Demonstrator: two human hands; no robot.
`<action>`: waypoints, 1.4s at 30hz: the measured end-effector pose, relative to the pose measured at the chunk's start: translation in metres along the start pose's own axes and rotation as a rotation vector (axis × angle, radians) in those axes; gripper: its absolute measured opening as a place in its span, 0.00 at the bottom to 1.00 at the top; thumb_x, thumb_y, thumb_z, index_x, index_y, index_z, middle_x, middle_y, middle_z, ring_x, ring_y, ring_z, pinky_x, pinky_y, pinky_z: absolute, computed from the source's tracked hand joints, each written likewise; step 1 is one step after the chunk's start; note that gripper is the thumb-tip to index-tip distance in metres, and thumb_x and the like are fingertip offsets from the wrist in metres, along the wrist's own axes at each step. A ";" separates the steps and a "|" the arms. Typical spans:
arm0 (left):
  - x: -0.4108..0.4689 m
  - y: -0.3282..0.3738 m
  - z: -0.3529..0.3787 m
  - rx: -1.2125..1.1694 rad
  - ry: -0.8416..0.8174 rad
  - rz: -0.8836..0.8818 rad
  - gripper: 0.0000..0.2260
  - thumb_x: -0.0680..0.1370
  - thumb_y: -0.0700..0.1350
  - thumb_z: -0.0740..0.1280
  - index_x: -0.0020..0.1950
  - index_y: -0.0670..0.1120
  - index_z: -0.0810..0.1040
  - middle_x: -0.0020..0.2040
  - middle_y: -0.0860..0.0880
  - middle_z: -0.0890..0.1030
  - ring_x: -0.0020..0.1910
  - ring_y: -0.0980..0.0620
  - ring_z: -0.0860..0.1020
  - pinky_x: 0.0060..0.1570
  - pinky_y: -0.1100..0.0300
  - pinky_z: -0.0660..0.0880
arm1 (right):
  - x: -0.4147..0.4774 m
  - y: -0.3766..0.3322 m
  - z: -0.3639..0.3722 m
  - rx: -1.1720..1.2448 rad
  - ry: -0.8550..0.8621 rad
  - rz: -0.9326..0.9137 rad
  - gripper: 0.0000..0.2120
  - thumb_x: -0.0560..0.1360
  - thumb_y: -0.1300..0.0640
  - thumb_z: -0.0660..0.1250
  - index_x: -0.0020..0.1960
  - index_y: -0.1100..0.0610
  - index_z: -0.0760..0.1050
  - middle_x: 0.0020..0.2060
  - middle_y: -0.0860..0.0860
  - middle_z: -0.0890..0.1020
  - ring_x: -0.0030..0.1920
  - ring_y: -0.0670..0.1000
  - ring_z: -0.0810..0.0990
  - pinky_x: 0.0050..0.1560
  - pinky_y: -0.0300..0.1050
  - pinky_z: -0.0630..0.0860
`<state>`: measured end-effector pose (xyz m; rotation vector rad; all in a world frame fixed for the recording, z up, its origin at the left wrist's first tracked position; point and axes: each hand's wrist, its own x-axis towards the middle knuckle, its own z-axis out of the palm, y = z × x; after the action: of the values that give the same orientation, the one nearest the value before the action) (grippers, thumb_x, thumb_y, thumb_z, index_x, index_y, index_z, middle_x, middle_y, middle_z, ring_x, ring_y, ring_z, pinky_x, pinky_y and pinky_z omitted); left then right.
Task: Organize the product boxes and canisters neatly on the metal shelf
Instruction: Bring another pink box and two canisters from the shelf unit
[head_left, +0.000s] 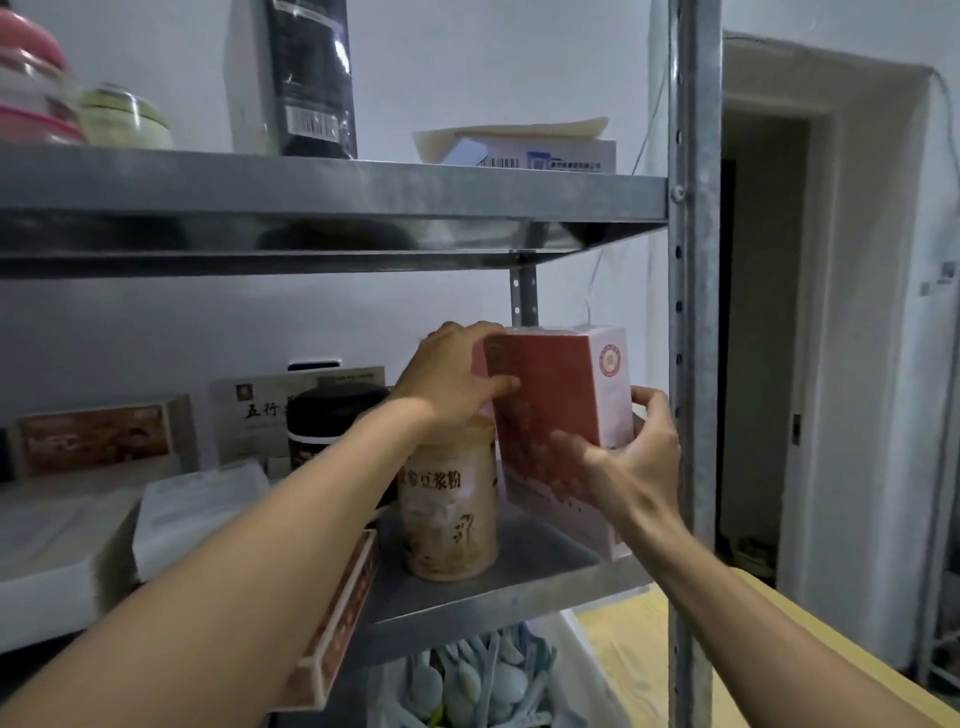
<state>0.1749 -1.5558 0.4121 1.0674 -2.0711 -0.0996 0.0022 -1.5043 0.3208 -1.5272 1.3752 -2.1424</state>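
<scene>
A tall red and pink box (556, 405) stands tilted at the right end of the middle metal shelf (519, 597). My left hand (452, 379) grips its upper left edge, thumb on the front face. My right hand (634, 462) holds its lower right corner, fingers curled round the side. Just left of the box stands a beige canister (449, 514) with dark print, partly under my left wrist. A black canister (332, 415) stands behind my left forearm.
Flat boxes (96, 439) and white packets (197, 509) fill the shelf's left part. A red box (343, 623) lies at the front edge. The upper shelf (332, 192) carries a black bag, tins and a white box. The steel upright (693, 364) stands right of the box.
</scene>
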 end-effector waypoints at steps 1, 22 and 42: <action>0.003 -0.003 -0.001 0.005 -0.022 0.001 0.21 0.73 0.51 0.74 0.65 0.57 0.74 0.57 0.51 0.73 0.56 0.50 0.74 0.51 0.63 0.71 | 0.002 0.004 0.002 0.003 -0.008 0.013 0.32 0.62 0.59 0.82 0.58 0.52 0.67 0.45 0.45 0.79 0.42 0.46 0.82 0.39 0.43 0.83; 0.071 -0.069 -0.001 0.328 -0.254 -0.065 0.28 0.76 0.49 0.71 0.74 0.55 0.64 0.65 0.46 0.66 0.63 0.47 0.67 0.58 0.58 0.67 | 0.065 0.106 0.082 -0.002 -0.148 0.087 0.33 0.73 0.44 0.73 0.74 0.49 0.68 0.59 0.51 0.77 0.57 0.51 0.78 0.60 0.54 0.79; 0.126 -0.105 -0.005 0.181 -0.334 -0.099 0.27 0.69 0.52 0.77 0.64 0.57 0.69 0.75 0.49 0.62 0.71 0.46 0.63 0.65 0.54 0.65 | 0.091 0.150 0.117 0.286 -0.414 0.163 0.41 0.70 0.62 0.77 0.76 0.49 0.60 0.62 0.50 0.77 0.57 0.46 0.79 0.39 0.33 0.79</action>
<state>0.2045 -1.7126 0.4511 1.3385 -2.3590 -0.1506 0.0037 -1.7095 0.2739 -1.5664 0.9713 -1.7121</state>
